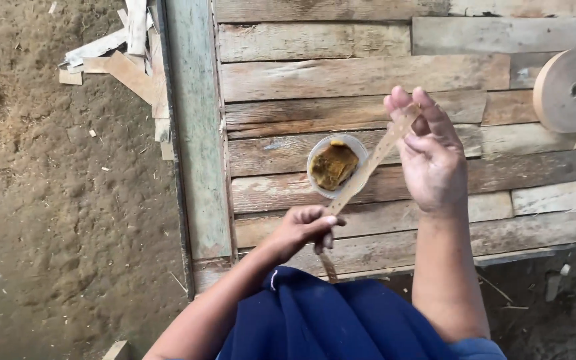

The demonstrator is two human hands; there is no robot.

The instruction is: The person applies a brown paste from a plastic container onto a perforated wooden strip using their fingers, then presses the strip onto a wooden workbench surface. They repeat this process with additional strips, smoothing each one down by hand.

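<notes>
A thin pale veneer strip [367,170] runs diagonally between my two hands above a rough plank platform [361,73]. My right hand [429,155] is raised and pinches the strip's upper end between fingertips and thumb. My left hand [305,227] grips the strip lower down, and a short tail hangs below it over my blue garment [328,320]. Just behind the strip a small clear plastic cup [335,165] holding a brown-yellow sticky mass sits on the planks.
A large roll of the same pale strip [571,90] lies at the platform's right edge. A greenish upright board [198,127] borders the planks on the left. Wood offcuts [125,57] lie on the dirt ground [61,200] beyond it.
</notes>
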